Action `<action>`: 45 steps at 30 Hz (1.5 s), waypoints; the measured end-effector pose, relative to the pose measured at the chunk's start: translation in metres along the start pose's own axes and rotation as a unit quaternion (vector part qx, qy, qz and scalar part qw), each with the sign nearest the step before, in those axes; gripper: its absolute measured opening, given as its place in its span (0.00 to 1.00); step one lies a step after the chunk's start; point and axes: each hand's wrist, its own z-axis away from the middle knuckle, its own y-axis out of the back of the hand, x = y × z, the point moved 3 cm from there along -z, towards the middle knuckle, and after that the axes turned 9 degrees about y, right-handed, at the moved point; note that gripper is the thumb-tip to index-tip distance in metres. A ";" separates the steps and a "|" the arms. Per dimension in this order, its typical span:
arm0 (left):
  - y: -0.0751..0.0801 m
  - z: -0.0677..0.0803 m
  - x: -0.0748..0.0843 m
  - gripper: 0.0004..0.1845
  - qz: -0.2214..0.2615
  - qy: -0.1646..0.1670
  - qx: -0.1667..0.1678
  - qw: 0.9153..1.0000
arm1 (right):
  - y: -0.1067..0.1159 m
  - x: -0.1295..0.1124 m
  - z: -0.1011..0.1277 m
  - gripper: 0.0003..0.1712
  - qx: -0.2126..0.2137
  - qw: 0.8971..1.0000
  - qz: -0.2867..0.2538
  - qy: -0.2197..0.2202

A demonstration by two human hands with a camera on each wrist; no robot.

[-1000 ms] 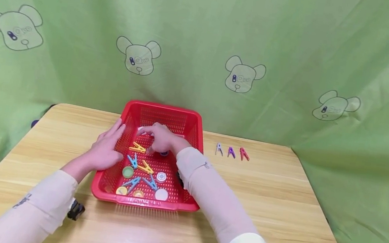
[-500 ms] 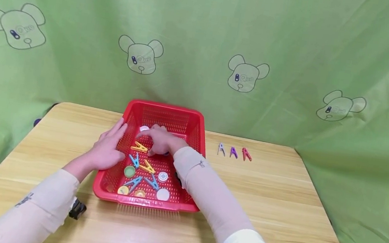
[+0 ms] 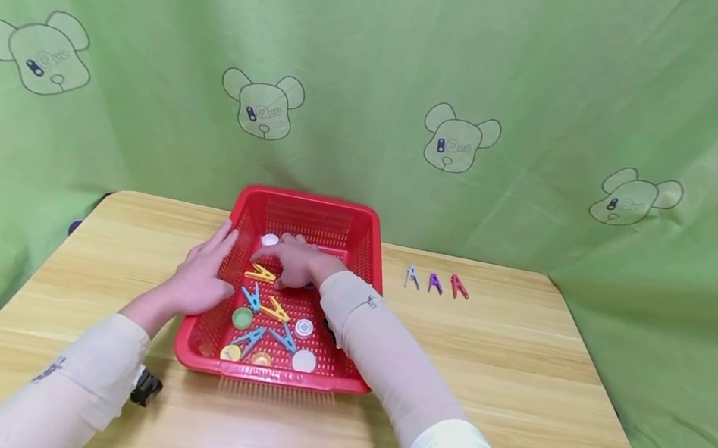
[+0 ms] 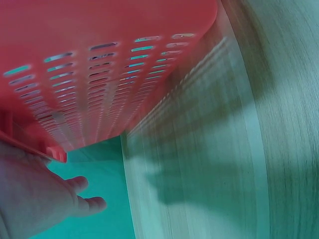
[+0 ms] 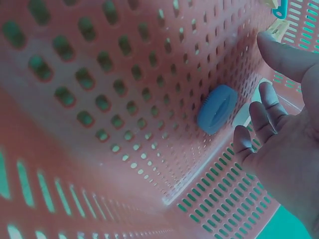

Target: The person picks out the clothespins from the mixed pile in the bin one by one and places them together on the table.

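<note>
My left hand [image 3: 199,282] rests along the left rim of a red plastic basket [image 3: 272,375], fingers extended; in the left wrist view its fingers [image 4: 91,205] reach past the rim. Inside the basket, my right hand [image 3: 301,262] is low over the floor, beside a yellow clothespin [image 3: 261,273]. In the right wrist view the thumb and fingers are spread apart and loosely bent, with nothing between them. A blue bottle cap [image 5: 217,109] lies just off the fingertips, and a white cap [image 3: 270,240] lies beyond the hand.
Nearer in the basket lie a second yellow clothespin [image 3: 276,309], several blue clothespins [image 3: 251,297], a green cap [image 3: 242,318], white caps [image 3: 304,361] and a yellow cap [image 3: 231,352]. Right of the basket, a pale clothespin [image 3: 413,277], a purple one [image 3: 435,284] and a red one [image 3: 459,287] form a row.
My right hand has drawn back slightly toward me inside the basket, uncovering the white cap at the back. The left hand stays at the rim. The view has shifted a little.
</note>
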 end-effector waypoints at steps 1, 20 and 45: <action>0.000 0.000 0.000 0.53 0.001 0.000 0.000 1.000 | 0.000 0.000 0.000 0.37 0.000 1.000 0.002 0.000; 0.000 -0.002 -0.003 0.53 0.003 0.000 0.000 1.000 | -0.001 0.001 -0.003 0.32 0.019 1.000 -0.017 -0.006; -0.002 0.000 -0.001 0.54 -0.001 0.009 0.000 1.000 | 0.021 0.000 0.005 0.31 0.093 0.992 -0.083 0.011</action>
